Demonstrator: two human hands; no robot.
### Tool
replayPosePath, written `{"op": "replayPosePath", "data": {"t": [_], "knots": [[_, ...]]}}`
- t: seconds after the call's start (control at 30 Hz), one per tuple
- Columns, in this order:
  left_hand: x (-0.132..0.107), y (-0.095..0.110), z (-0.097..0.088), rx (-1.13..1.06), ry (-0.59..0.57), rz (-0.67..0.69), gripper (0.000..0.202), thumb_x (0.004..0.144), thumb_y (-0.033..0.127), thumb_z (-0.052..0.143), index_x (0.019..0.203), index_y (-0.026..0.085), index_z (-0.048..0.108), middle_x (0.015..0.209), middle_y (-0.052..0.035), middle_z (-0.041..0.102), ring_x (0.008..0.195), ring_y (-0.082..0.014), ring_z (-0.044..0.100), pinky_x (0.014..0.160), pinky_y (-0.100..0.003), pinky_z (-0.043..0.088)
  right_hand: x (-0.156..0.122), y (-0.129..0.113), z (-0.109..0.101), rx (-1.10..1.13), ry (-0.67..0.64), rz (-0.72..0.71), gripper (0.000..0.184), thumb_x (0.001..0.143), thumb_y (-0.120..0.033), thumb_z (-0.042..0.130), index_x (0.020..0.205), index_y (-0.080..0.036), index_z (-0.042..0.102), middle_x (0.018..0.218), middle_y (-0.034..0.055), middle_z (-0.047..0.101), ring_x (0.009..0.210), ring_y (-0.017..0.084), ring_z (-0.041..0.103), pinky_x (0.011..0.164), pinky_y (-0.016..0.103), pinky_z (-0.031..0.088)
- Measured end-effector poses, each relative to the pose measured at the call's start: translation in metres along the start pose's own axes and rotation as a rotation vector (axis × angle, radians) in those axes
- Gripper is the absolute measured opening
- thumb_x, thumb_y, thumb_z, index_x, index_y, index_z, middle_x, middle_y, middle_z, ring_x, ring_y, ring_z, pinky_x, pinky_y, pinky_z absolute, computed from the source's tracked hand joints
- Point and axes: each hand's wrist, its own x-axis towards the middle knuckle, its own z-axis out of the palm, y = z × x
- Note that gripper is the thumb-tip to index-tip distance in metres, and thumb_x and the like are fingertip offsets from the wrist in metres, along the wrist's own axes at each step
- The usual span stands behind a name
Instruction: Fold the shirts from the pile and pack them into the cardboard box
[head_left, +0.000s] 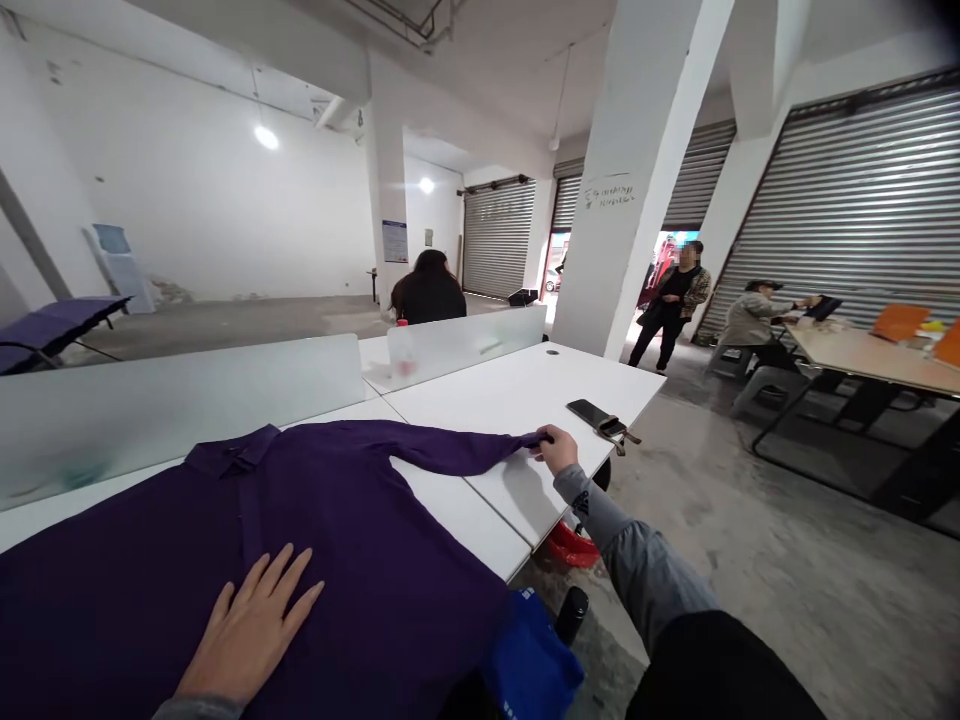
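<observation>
A dark purple long-sleeved shirt [315,540] lies spread face up on the white table [517,395], collar toward the frosted divider. My left hand [251,625] lies flat on the shirt's body, fingers stretched out and apart. My right hand [556,447] reaches out to the right and pinches the cuff of the shirt's sleeve [465,450], which is stretched straight along the table.
A black phone [589,412] with a strap lies near the table's right edge. Frosted dividers [172,400] run along the back. A blue cloth [529,660] and a red thing [574,545] sit below the table edge. One person sits behind the divider; two others are by a wooden table [870,355] at right.
</observation>
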Motion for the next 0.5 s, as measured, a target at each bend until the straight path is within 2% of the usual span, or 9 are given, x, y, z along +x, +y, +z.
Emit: {"op": "replayPosePath", "data": {"t": [0.07, 0.13, 0.23, 0.3, 0.37, 0.43, 0.5], "knots": [[0.004, 0.006, -0.003, -0.026, -0.013, -0.085, 0.048, 0.092, 0.036, 0.034, 0.137, 0.03, 0.05, 0.15, -0.0029, 0.038, 0.14, -0.0291, 0.03, 0.11, -0.056, 0.026, 0.013, -0.008, 0.005, 0.007, -0.013, 0.021, 0.023, 0.066, -0.008, 0.047, 0.071, -0.015, 0.068, 0.063, 0.0031, 0.065, 0.062, 0.018, 0.062, 0.066, 0.032, 0.051], [0.008, 0.013, -0.01, -0.041, -0.026, -0.136, 0.053, 0.092, 0.047, 0.036, 0.14, 0.027, 0.046, 0.149, -0.0054, 0.039, 0.139, -0.0304, 0.03, 0.11, -0.056, 0.025, 0.03, -0.026, 0.01, 0.031, -0.018, 0.004, 0.02, 0.066, -0.008, 0.049, 0.068, -0.014, 0.068, 0.065, 0.0072, 0.067, 0.068, 0.021, 0.064, 0.07, 0.036, 0.05], [0.013, 0.018, -0.02, -0.069, -0.034, -0.154, 0.054, 0.094, 0.051, 0.034, 0.141, 0.027, 0.044, 0.15, -0.0052, 0.038, 0.14, -0.0305, 0.028, 0.112, -0.056, 0.022, 0.071, -0.081, 0.018, 0.108, -0.02, -0.082, 0.022, 0.073, -0.011, 0.048, 0.074, -0.009, 0.07, 0.074, 0.0136, 0.069, 0.077, 0.022, 0.065, 0.077, 0.039, 0.048], [0.015, 0.018, -0.023, -0.086, -0.047, -0.163, 0.055, 0.095, 0.052, 0.033, 0.143, 0.026, 0.042, 0.151, -0.0055, 0.036, 0.14, -0.0312, 0.027, 0.112, -0.057, 0.021, 0.099, -0.141, 0.023, 0.184, -0.018, -0.19, 0.026, 0.077, -0.013, 0.046, 0.081, -0.004, 0.07, 0.084, 0.015, 0.069, 0.086, 0.019, 0.064, 0.085, 0.036, 0.045], [0.016, 0.017, -0.025, -0.099, -0.049, -0.166, 0.056, 0.095, 0.052, 0.033, 0.143, 0.025, 0.041, 0.151, -0.0062, 0.035, 0.14, -0.0319, 0.027, 0.113, -0.057, 0.02, 0.114, -0.214, 0.028, 0.274, -0.022, -0.34, 0.029, 0.078, -0.013, 0.045, 0.089, 0.001, 0.068, 0.093, 0.0135, 0.069, 0.096, 0.015, 0.061, 0.093, 0.032, 0.041], [0.015, 0.016, -0.025, -0.115, -0.04, -0.162, 0.055, 0.095, 0.052, 0.033, 0.143, 0.025, 0.041, 0.151, -0.0071, 0.035, 0.14, -0.0322, 0.027, 0.113, -0.058, 0.02, 0.11, -0.293, 0.034, 0.375, -0.043, -0.516, 0.032, 0.08, -0.013, 0.041, 0.092, 0.001, 0.067, 0.102, 0.0087, 0.068, 0.102, 0.01, 0.058, 0.095, 0.024, 0.038], [0.014, 0.016, -0.027, -0.137, -0.03, -0.15, 0.056, 0.095, 0.053, 0.034, 0.143, 0.025, 0.041, 0.151, -0.0076, 0.035, 0.14, -0.0325, 0.026, 0.113, -0.059, 0.019, 0.087, -0.362, 0.047, 0.496, -0.099, -0.741, 0.037, 0.081, -0.015, 0.036, 0.092, 0.005, 0.064, 0.108, 0.0067, 0.066, 0.104, 0.007, 0.058, 0.097, 0.021, 0.036]]}}
